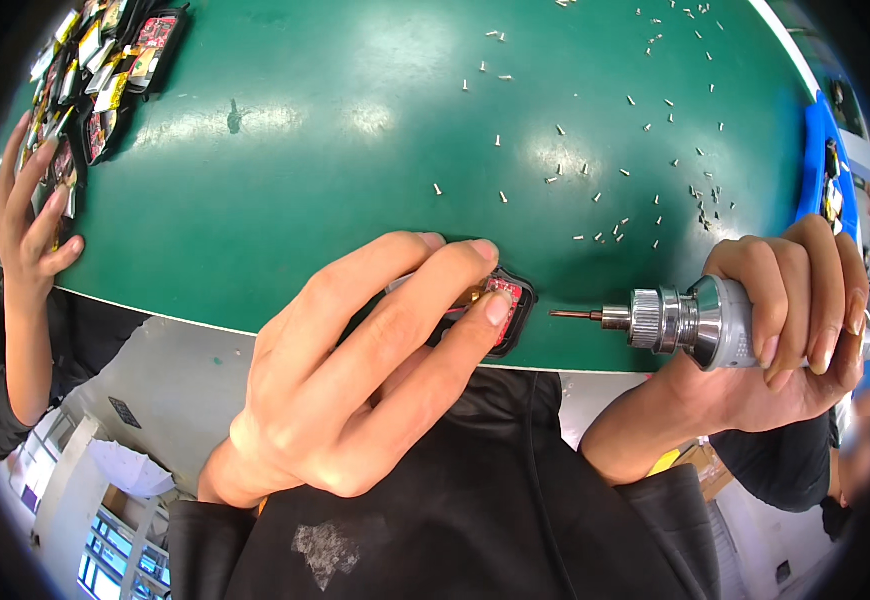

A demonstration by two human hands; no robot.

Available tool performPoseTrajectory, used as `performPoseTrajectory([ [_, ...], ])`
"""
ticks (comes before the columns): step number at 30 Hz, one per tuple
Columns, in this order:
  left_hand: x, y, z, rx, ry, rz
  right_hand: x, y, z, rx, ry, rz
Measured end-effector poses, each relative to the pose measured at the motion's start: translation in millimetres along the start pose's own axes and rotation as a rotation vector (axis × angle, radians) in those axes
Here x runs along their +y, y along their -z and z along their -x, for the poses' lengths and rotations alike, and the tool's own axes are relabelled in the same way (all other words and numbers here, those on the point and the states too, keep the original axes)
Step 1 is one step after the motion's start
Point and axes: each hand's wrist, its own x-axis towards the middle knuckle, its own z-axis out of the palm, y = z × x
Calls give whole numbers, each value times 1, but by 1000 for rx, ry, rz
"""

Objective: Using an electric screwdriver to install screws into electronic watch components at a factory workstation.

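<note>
My left hand is closed over a small black plastic case at the table's near edge. A red circuit board shows inside the case beside my fingertips; my fingers hide much of the rest. An electric screwdriver with a grey body and silver collar lies in the grip of my right hand. Its thin bit points left toward the case, with a short gap between them. Beyond both hands, several small silver screws are scattered over the green tabletop.
At the far left, a pile of similar black cases with red boards and silver-yellow parts sits on the table. Another person's hand reaches to that pile. A blue bin with parts stands at the right edge. Another person's dark sleeve appears at lower right.
</note>
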Motion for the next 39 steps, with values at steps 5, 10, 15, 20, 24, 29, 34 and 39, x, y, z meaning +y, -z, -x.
performPoseTrajectory([
  [5,0,11,6,-35,-18,-51,0,1,13,2,-5,-1],
  [10,5,8,1,-45,18,-69,-10,6,25,-25,-10,36],
  [15,3,23,-6,-10,72,-12,-8,7,30,34,54,13],
  [20,-39,77,24,218,386,-330,-5,17,38,47,33,-35],
  [24,-78,105,41,329,545,-579,-1,25,42,44,3,-31],
  [29,-62,109,80,468,569,-771,-2,26,42,57,-13,10],
  [34,-33,83,158,324,1094,-363,-3,28,44,41,-41,-14],
  [39,-103,-31,186,46,997,-123,-6,29,44,52,-76,6],
])
